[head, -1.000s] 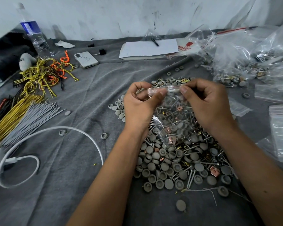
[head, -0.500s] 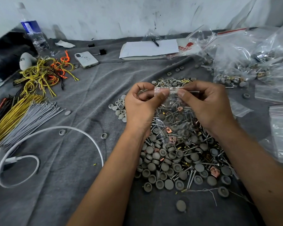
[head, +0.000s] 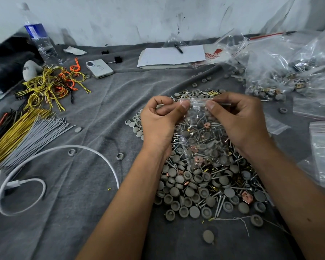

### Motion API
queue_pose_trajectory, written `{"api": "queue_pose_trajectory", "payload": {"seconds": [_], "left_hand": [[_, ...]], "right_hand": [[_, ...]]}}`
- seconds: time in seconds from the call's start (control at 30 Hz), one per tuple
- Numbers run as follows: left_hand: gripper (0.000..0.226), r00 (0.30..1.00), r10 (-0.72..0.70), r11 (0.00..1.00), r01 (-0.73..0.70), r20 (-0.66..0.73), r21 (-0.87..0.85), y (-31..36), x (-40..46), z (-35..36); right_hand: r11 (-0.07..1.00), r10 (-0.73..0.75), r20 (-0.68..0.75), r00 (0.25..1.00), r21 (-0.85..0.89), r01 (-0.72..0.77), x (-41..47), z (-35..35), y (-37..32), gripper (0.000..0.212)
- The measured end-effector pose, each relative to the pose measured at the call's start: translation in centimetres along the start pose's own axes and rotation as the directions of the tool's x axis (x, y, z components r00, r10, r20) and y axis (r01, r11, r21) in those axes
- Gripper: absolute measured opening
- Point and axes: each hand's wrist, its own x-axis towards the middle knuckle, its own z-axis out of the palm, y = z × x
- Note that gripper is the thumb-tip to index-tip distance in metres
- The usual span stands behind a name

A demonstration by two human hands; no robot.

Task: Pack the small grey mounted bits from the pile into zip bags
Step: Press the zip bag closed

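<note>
Head view: the left hand (head: 159,119) and right hand (head: 238,117) each pinch the top strip of a clear zip bag (head: 199,117), thumbs on its near face, holding it just above the pile of grey bits (head: 201,177) on the grey-clothed table (head: 83,203). Whether the seal is shut cannot be told. Risks, as judged: a partly pressed seal may let bits drop back into the pile; screws mixed in the heap could puncture the thin film. Filled bags (head: 270,85) lie far right.

At frame centre, the left hand (head: 161,119) and right hand (head: 238,117) pinch a zip bag (head: 197,117) above the pile (head: 204,184).
</note>
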Motion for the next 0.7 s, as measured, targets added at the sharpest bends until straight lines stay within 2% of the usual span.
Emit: {"api": "queue_pose_trajectory", "payload": {"seconds": [0.4,0.53,0.7], "left_hand": [[0.033,0.998,-0.053,0.996,0.055,0.028,-0.072,0.1,0.1,-0.1],[0.034,0.995,-0.056,0.998,0.055,0.077,0.022,-0.2,0.0,0.0],[0.035,0.995,0.015,0.988,-0.03,0.101,0.152,-0.7,0.0,0.0]], "right_hand": [[1.0,0.005,-0.009,1.0,0.025,-0.004,0.1,0.0,0.1,0.006],[1.0,-0.006,0.024,1.0,-0.006,0.006,0.0,0.0,-0.1,0.012],[0.995,-0.023,0.086,0.996,-0.096,0.031,-0.1,0.2,-0.1,0.005]]}}
